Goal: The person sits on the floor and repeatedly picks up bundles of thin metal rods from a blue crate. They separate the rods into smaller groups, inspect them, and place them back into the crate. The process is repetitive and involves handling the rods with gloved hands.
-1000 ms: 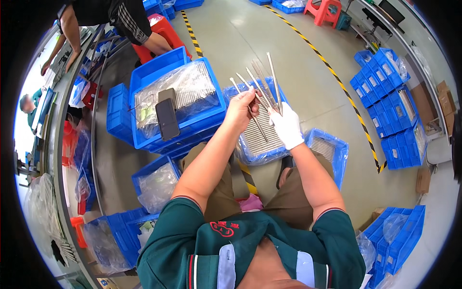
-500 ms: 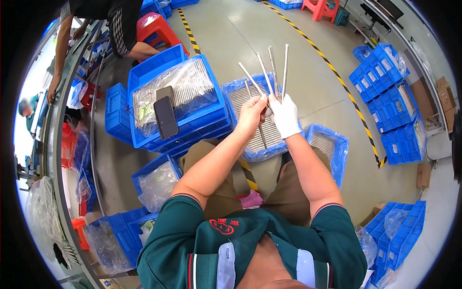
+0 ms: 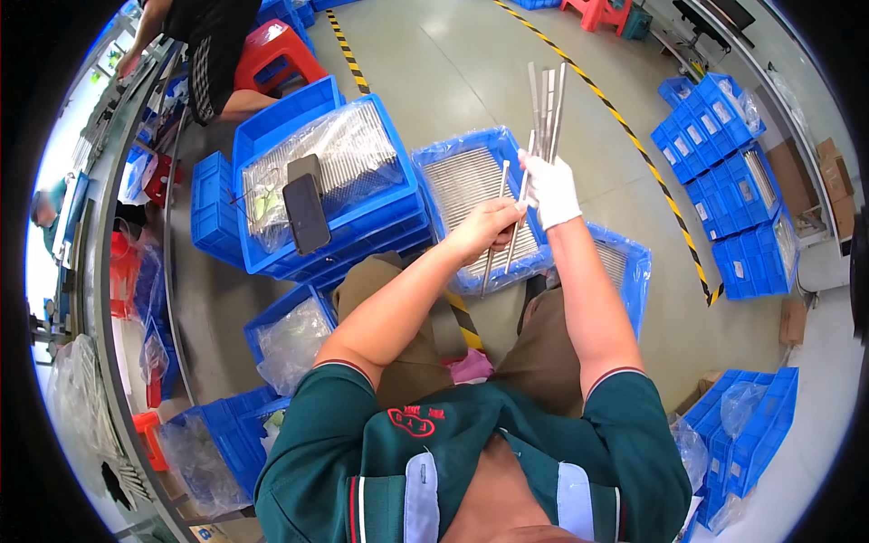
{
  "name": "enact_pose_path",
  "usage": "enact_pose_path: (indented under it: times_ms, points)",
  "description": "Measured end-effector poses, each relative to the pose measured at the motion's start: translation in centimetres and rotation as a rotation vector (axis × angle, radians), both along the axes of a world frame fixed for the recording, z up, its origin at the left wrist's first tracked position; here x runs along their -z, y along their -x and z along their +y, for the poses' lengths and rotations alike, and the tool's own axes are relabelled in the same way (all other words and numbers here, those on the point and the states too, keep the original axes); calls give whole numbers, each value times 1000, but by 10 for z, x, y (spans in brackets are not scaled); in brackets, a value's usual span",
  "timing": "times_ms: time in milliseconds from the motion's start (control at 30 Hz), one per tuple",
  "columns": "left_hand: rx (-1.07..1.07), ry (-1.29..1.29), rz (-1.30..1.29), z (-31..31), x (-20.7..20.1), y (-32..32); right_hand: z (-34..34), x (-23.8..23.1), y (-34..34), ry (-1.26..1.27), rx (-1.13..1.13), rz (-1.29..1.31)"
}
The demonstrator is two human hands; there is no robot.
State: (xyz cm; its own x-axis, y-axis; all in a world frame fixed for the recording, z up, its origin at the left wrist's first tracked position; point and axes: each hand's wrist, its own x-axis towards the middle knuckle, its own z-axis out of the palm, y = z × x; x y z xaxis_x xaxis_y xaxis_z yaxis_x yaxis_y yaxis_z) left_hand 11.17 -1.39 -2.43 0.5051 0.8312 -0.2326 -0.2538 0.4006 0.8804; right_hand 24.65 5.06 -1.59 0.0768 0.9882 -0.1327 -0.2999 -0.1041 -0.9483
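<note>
While our bare left hand (image 3: 491, 228) pinches at least one thin rod (image 3: 503, 181) over the lined tray (image 3: 502, 140), our gloved right hand (image 3: 552, 188) is closed around a fanned bundle (image 3: 545, 118) pointing away from us. A second rod (image 3: 514, 244) slants between the hands; we cannot tell which bears it. More rods (image 3: 457, 185) lie in rows in the tray. If our gloved grip loosened, the bundle could splay and drop a piece; because the hands work so near each other, one rod could knock another. A low swing might snag the tray's edge. On our left, the stacked crate (image 3: 385, 219) crowds us; on our right sits a smaller crate (image 3: 636, 271). The widest room is ahead, over the floor (image 3: 444, 81).
</note>
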Motion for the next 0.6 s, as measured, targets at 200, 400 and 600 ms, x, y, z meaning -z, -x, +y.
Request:
enact_pose_path:
  times_ms: [200,400,600]
  points:
    - [-11,-67,87,-12,-4,-8,17,10,-8,55,149,118]
    - [109,55,-98,0,1,36,56,17,-85,132,114,314]
    - [21,176,-484,18,9,37,3,17,-13,199,-213,-21]
